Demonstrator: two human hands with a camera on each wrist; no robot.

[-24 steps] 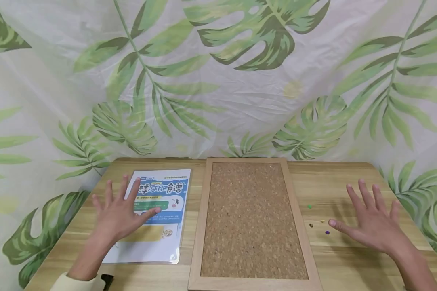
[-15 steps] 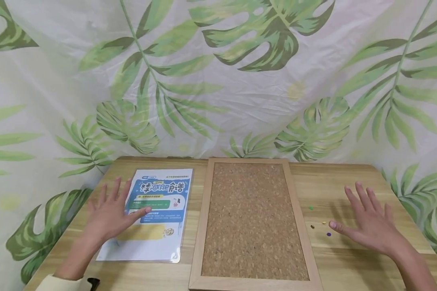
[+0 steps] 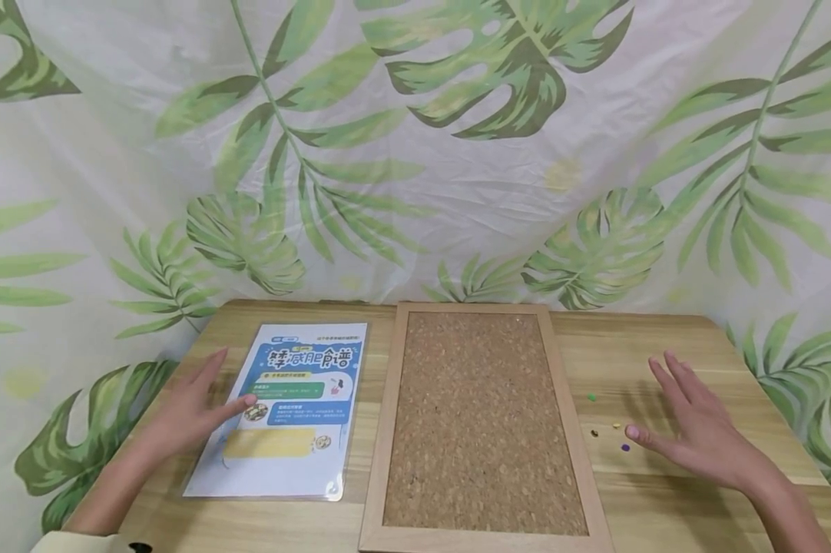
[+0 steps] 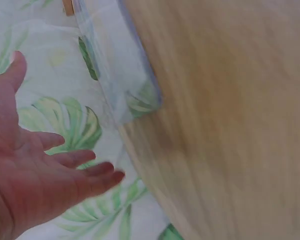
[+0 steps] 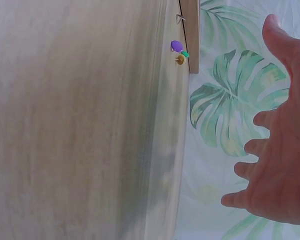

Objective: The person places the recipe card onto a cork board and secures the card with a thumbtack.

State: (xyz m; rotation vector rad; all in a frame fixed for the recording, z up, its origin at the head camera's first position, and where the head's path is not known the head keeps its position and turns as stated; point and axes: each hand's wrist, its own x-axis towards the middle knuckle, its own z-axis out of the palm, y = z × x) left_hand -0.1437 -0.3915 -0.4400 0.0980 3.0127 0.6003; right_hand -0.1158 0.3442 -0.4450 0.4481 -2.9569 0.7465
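showing at eight o'clock from the middle of the cork board [image 3: 485,430], a pale sleeve [image 3: 77,544] comes nearest. past it the person's left grip [image 3: 170,422] hangs at nine o'clock, thumb spread from the fingers, holding nothing, well off the sheet's surface. the right grip [image 3: 702,434] hangs at three, also spread and bare, its thumb near the pins.

below, on the table [image 3: 305,526], the board lies flat. it is probably stiff and the heaviest thing here, best held by its wooden frame [image 3: 485,541], as the cork may crumble. at nine, between left grip and board, lies the printed sheet [image 3: 280,476], apart from the frame. its gloss suggests something light, springy and slippery, easiest to pinch at an edge or corner.

at three, just beside the frame, sit the pins: purple [image 3: 626,448] nearest, then dark, yellow and green [image 3: 591,397]. they look tiny, hard and sharp, to be taken by their heads with fingertips. farthest, at twelve, hangs a leaf-printed cloth [image 3: 457,200].
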